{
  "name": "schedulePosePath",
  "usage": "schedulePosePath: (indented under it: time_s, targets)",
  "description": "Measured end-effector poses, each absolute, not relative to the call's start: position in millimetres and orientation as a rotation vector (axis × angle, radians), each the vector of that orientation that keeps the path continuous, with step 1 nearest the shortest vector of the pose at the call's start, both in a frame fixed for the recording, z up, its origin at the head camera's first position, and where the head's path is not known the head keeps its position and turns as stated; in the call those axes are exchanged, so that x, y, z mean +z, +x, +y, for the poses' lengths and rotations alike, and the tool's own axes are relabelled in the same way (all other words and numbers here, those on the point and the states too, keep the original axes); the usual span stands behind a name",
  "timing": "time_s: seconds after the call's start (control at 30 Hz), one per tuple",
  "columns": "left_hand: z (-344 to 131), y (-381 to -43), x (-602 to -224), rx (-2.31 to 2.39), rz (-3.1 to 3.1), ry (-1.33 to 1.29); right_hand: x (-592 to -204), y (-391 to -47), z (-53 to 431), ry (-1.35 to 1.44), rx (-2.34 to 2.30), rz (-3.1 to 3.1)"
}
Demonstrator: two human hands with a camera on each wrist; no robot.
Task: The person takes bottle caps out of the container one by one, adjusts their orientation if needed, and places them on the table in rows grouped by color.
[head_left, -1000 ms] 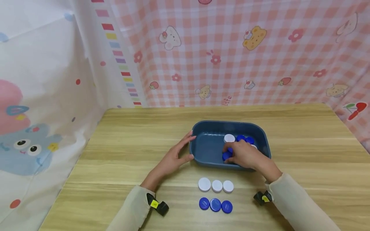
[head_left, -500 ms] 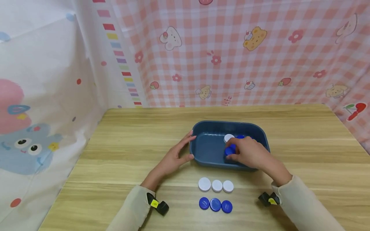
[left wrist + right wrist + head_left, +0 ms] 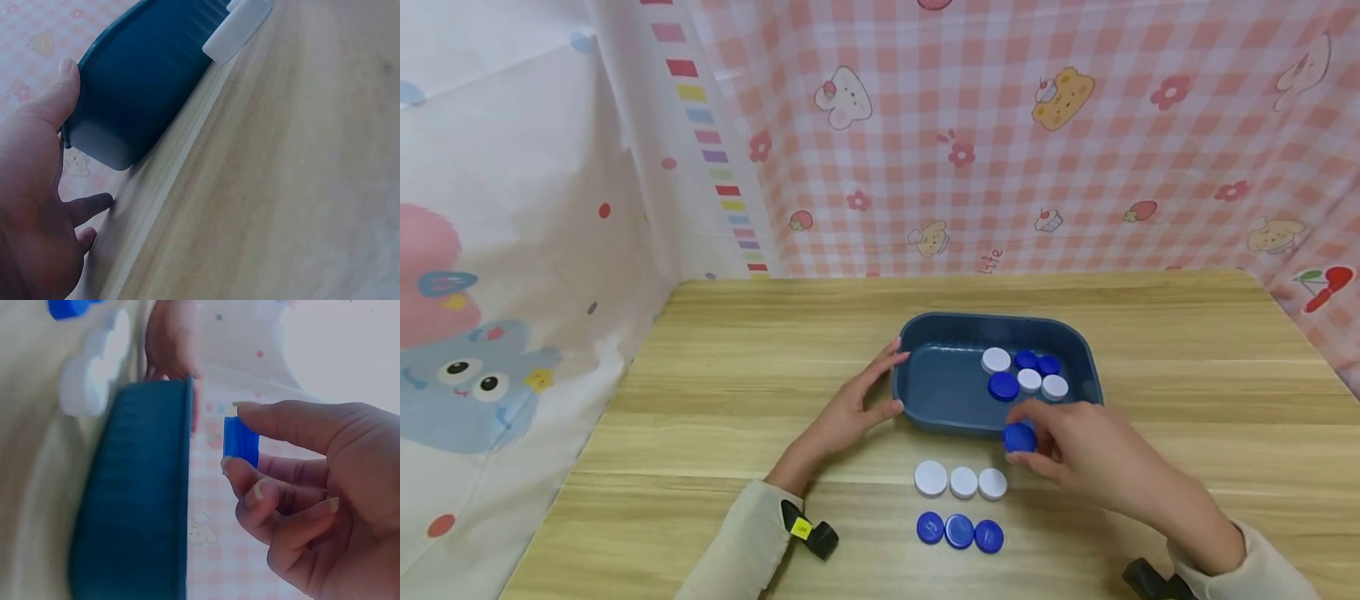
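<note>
My right hand (image 3: 1093,454) pinches a blue bottle cap (image 3: 1019,438) between thumb and fingertips, just over the front rim of a dark blue plastic bin (image 3: 936,383). In the right wrist view the cap (image 3: 240,440) is held on edge, above the rim. My left hand (image 3: 842,417) rests against the bin's left end, its fingers spread and fairly straight, thumb at the front corner. Inside the bin, toward the right, lie a larger blue cap (image 3: 1003,386), a white cap (image 3: 996,360), two small blue caps (image 3: 1037,363) and two small white caps (image 3: 1042,383).
In front of the bin, three white caps (image 3: 963,482) form a row on the wooden table (image 3: 760,350). Nearer still is a row of three blue caps (image 3: 959,532). A pink checked curtain (image 3: 970,167) hangs behind the table.
The right hand has lifted a blue cap out of the bin and moved it toward the front and slightly right. The left hand has stayed at the bin's left end.
</note>
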State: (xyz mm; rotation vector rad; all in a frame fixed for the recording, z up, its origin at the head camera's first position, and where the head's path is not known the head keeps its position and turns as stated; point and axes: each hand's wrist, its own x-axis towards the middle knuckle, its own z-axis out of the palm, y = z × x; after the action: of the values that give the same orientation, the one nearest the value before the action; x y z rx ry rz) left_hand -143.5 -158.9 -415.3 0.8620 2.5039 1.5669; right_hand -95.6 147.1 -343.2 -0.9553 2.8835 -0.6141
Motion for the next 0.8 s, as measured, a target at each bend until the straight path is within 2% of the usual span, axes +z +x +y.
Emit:
schedulePosePath:
  time_s: [0.4, 0.8]
  targets:
    - [-160.0, -145.2, -418.7, 1.576, 2.505, 0.881, -375.5, -61.9, 152.1, -0.888, -0.607, 2.62]
    - [-159.5, -144.7, -417.5, 1.576, 2.5, 0.872, -391.2, -57.3, 154.8, -0.774, -0.55, 2.452]
